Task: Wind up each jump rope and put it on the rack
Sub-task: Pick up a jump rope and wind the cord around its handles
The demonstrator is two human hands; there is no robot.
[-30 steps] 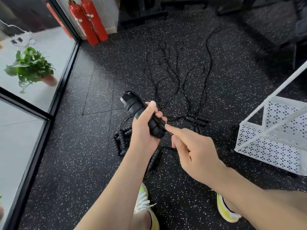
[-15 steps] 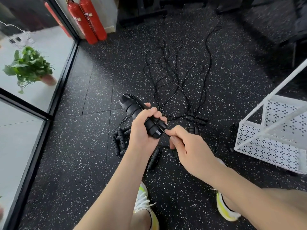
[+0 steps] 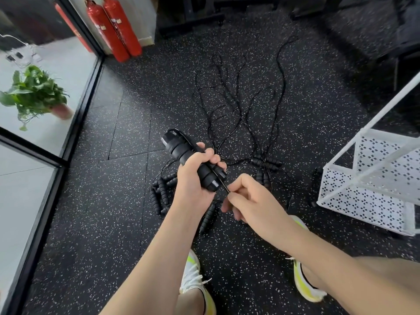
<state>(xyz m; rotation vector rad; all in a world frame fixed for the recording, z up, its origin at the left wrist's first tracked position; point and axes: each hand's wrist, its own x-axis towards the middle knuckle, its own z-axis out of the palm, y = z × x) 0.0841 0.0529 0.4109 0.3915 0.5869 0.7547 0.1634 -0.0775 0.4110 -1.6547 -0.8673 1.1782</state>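
Handles [image 3: 193, 163] of one jump rope sat bundled in the left hand [image 3: 195, 178], whose fingers were curled tightly round them, the bundle's long axis slanting from up and away on the left down toward the right hand [image 3: 252, 198]. That hand, just beside the bundle's lower end and below it, pinched a short taut length of black cord [image 3: 221, 181] between thumb and forefinger, its other fingers folded under. The cord ran straight from the pinch up along the handles, so the line of pull lay nearly along the bundle rather than across it; any further wrap, by this reading, would have called for the right hand to carry the cord round the handles' width. A loop of cord showed over the bundle's far tip.

Beyond both hands, loose ropes [image 3: 241, 103] trailed away across the speckled floor [image 3: 113, 212], with one cluster of handles [image 3: 160, 192] beneath the left wrist and another [image 3: 264, 165] just past the right hand. The white rack [image 3: 363, 189] stood off to the right, nearer the right hand, well apart from the held rope. How much cord was left to wind could not be told.
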